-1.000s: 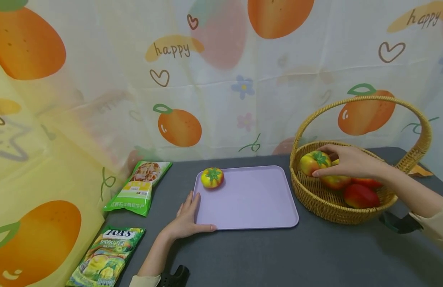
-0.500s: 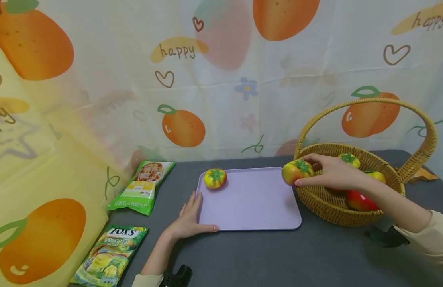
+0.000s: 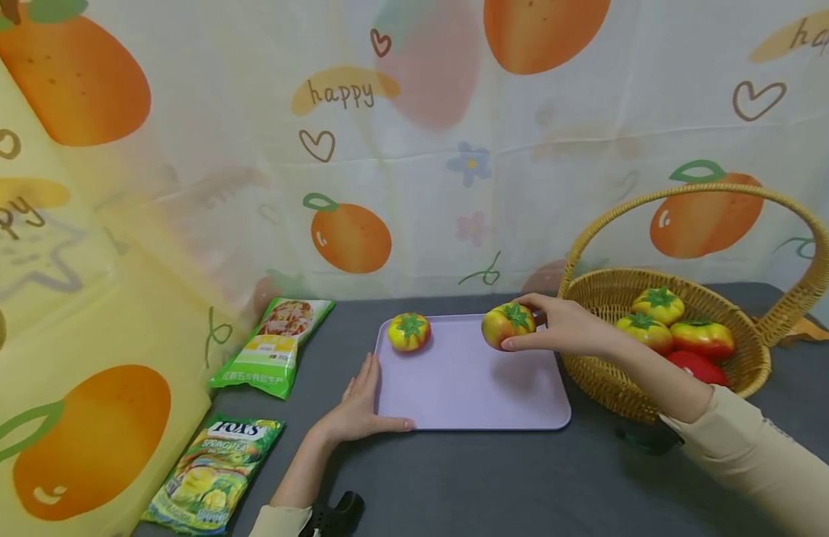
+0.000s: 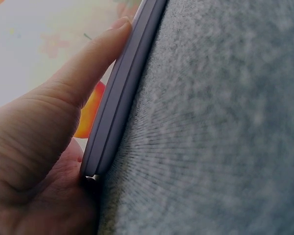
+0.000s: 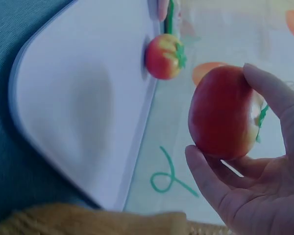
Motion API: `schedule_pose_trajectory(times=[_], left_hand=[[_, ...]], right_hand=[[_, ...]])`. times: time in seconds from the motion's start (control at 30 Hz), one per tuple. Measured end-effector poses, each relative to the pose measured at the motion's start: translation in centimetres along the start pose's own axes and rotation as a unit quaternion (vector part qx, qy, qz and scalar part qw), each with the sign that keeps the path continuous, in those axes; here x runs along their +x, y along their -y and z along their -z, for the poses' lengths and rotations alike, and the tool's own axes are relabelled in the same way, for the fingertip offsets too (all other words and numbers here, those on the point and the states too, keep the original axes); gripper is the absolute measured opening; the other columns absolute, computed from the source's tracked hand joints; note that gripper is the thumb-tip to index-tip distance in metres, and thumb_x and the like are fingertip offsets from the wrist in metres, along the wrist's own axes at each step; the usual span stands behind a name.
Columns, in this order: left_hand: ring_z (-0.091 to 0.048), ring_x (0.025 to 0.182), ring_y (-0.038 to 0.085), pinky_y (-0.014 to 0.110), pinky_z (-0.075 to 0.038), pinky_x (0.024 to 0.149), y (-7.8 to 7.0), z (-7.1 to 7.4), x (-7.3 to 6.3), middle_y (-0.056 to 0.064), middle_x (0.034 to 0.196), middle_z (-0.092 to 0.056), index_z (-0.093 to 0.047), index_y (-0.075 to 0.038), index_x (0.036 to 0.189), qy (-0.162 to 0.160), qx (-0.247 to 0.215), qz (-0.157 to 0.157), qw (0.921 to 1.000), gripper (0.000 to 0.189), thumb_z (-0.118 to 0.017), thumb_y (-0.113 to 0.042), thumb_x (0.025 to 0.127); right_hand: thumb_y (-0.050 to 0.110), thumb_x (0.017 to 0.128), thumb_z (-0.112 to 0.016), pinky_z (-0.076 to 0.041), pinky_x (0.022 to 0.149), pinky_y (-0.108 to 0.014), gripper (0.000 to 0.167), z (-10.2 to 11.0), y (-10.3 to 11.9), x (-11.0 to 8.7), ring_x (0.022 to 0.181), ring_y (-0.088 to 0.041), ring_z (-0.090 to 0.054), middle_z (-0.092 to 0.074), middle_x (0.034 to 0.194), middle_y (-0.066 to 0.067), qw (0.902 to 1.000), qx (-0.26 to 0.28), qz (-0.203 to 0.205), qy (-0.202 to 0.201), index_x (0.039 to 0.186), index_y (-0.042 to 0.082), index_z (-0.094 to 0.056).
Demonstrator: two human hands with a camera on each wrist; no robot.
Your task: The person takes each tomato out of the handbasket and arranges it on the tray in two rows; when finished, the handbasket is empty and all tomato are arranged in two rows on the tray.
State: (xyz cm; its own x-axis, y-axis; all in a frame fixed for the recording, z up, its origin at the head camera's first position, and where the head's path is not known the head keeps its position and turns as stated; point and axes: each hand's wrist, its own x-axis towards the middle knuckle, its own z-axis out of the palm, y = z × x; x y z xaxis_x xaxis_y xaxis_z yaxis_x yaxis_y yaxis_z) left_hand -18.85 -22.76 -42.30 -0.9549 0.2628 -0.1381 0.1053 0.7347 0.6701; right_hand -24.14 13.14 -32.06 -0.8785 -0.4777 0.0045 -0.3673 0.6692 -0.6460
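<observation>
My right hand [image 3: 565,324] grips a red-and-yellow tomato [image 3: 508,327] with a green leafy top, holding it above the right half of a pale purple tray [image 3: 455,395]. In the right wrist view, thumb and fingers curl round the red side of this tomato [image 5: 223,112]. Another tomato [image 3: 409,332] sits at the tray's back left corner. My left hand [image 3: 356,409] rests against the front left corner, fingers along the left side and thumb on the front edge. The left wrist view shows that thumb [image 4: 95,56] straight against the tray's rim [image 4: 120,93].
To the right stands a wicker basket [image 3: 602,384] with a tall handle, holding several more red and yellow fruits [image 3: 658,306]. Two snack bags lie on the left, a green-and-white bag [image 3: 273,347] and a FOX'S bag [image 3: 213,477]. A fruit-print cloth [image 3: 414,186] hangs behind.
My right hand has lifted the tomato out of the basket and carried it left over the tray. My left hand has stayed at the tray's corner. The view has shifted slightly.
</observation>
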Motion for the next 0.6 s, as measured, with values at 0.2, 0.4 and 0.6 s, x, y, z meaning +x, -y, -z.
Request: schedule_pose_trajectory(times=[0.2, 0.4, 0.6], left_hand=[[0.007, 0.147, 0.035, 0.058, 0.003, 0.114, 0.0, 0.0, 0.1, 0.022, 0.160, 0.012, 0.006, 0.002, 0.153, 0.000, -0.001, 0.005, 1.0000, 0.135, -0.083, -0.053, 0.069], [0.007, 0.147, 0.036, 0.058, 0.004, 0.114, 0.3, -0.1, 0.2, 0.022, 0.160, 0.012, 0.005, 0.001, 0.154, 0.000, -0.007, 0.010, 0.9999, 0.134, -0.083, -0.053, 0.070], [0.007, 0.147, 0.036, 0.058, 0.004, 0.114, 0.3, -0.1, 0.3, 0.022, 0.160, 0.012, 0.005, 0.001, 0.154, -0.001, -0.006, 0.010, 0.9999, 0.133, -0.083, -0.052, 0.070]], right_hand=[[0.049, 0.081, -0.076, -0.050, 0.087, -0.042, 0.078, -1.2, 0.1, 1.5, 0.115, -0.034, -0.055, -0.060, 0.122, -0.012, 0.9994, 0.031, -0.010, 0.010, 0.138, 0.003, -0.048], [0.049, 0.081, -0.075, -0.048, 0.088, -0.044, 0.080, -2.2, -0.4, 2.8, 0.113, -0.033, -0.055, -0.059, 0.121, -0.014, 0.9991, 0.037, -0.019, 0.013, 0.139, 0.001, -0.047], [0.050, 0.080, -0.076, -0.047, 0.090, -0.045, 0.080, -3.1, -0.7, 4.0, 0.110, -0.030, -0.055, -0.059, 0.121, -0.015, 0.9986, 0.040, -0.035, 0.004, 0.138, 0.002, -0.048]])
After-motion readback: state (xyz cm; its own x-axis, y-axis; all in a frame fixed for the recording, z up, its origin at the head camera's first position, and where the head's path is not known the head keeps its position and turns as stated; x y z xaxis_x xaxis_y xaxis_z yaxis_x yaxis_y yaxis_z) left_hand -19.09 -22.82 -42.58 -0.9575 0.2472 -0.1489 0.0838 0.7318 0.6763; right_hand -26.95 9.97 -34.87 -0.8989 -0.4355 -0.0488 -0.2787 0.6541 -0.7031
